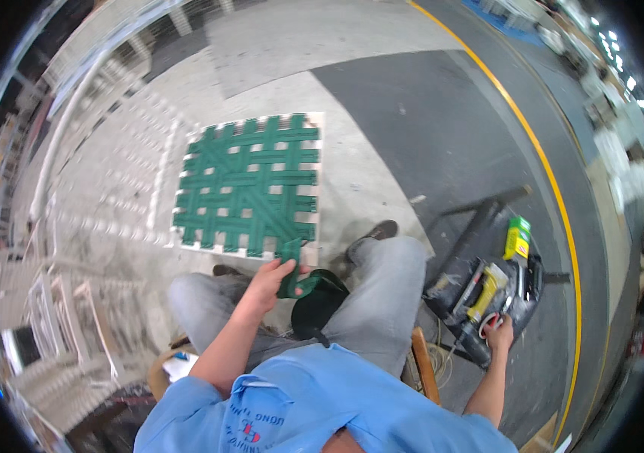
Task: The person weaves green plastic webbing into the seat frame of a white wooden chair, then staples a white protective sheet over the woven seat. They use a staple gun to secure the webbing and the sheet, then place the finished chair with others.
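Note:
My left hand (pixel 265 283) is closed on a loose length of green webbing strap (pixel 290 260) at the near edge of a seat frame. The white square seat frame (pixel 320 143) carries woven green straps (pixel 250 177), crossed at right angles with a few diagonal ones. More of the strap hangs between my legs into a dark green bundle (pixel 320 306). Out to the right, my right hand (pixel 499 334) is closed at the red loop handles of what look like scissors (pixel 490 323), lying among tools on a black-topped stool (pixel 514 302). Its fingertips are partly hidden.
On the stool lie a yellow-handled tool (pixel 488 291), a dark power tool (pixel 522 279) and a green-and-yellow box (pixel 517 238). White woven furniture frames (pixel 110 158) stand at left. A yellow floor line (pixel 537 143) curves along the right. Pale coiled hose or cord (pixel 439 366) lies beside my seat.

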The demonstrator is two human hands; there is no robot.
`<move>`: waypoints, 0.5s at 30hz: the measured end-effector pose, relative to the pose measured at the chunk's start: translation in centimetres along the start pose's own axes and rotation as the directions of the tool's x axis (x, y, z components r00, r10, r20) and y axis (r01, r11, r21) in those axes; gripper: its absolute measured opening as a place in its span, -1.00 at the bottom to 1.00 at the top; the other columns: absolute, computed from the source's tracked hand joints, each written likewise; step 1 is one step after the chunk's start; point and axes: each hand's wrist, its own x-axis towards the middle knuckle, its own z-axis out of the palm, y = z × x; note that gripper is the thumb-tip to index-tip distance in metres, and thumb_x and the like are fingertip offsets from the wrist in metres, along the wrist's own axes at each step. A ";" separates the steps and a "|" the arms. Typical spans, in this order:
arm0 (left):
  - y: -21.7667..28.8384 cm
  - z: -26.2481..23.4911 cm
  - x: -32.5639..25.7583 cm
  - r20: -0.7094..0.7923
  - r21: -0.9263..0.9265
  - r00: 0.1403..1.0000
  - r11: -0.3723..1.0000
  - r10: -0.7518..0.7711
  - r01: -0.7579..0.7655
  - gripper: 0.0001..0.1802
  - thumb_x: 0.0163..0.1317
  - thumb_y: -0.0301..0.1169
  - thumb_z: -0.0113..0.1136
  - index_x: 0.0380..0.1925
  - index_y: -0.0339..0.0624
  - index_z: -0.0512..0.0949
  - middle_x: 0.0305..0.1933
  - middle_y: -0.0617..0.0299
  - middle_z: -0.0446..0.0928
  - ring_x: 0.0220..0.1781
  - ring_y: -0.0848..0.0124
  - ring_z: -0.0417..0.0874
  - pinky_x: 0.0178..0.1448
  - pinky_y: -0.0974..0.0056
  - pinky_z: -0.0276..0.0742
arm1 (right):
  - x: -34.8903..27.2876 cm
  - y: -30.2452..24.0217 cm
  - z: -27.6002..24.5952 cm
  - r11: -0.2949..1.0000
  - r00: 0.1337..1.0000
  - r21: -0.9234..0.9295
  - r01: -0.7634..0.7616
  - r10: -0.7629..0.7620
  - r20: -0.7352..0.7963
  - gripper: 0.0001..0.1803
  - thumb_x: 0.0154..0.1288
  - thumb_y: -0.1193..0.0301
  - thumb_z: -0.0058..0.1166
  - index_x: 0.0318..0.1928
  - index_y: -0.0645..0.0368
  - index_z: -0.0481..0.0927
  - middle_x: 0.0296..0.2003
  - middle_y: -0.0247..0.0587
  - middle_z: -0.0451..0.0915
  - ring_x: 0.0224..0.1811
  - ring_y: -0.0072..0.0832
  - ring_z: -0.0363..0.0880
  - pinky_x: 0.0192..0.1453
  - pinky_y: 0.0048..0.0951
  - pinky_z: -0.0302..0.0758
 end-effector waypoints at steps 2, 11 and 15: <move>0.0 0.7 1.4 0.061 -0.134 0.998 0.990 -0.024 0.032 -0.69 0.57 -0.27 0.13 0.11 -0.27 0.57 0.00 0.08 0.73 -0.22 0.34 0.75 -0.25 0.25 0.75 | 0.4 3.4 -1.4 0.993 0.981 0.052 0.103 -0.093 -0.171 -0.24 0.08 0.41 0.38 0.36 0.18 0.48 -0.03 0.14 0.72 0.00 -0.01 0.76 0.05 -0.10 0.66; 4.0 -2.1 2.9 0.008 -0.224 0.999 0.974 0.046 -0.043 -0.69 0.57 -0.27 0.10 0.03 -0.32 0.60 -0.21 0.11 0.71 -0.39 0.32 0.71 -0.22 0.25 0.72 | -2.0 -5.3 -6.4 0.735 0.955 0.663 0.142 -0.277 0.103 -0.30 0.22 0.58 0.35 0.38 0.32 0.44 -0.07 -0.18 0.66 -0.13 -0.55 0.61 -0.10 -0.49 0.56; 5.3 -2.5 2.9 -0.019 -0.166 0.998 0.984 0.057 -0.060 -0.69 0.56 -0.27 0.12 0.00 -0.33 0.61 -0.24 0.09 0.73 -0.41 0.32 0.73 -0.24 0.25 0.72 | -4.1 -23.0 -5.4 0.560 0.591 0.386 0.733 -0.805 0.045 -0.34 0.16 0.34 0.49 0.25 0.16 0.52 -0.03 -0.06 0.68 -0.02 -0.25 0.68 0.10 -0.27 0.58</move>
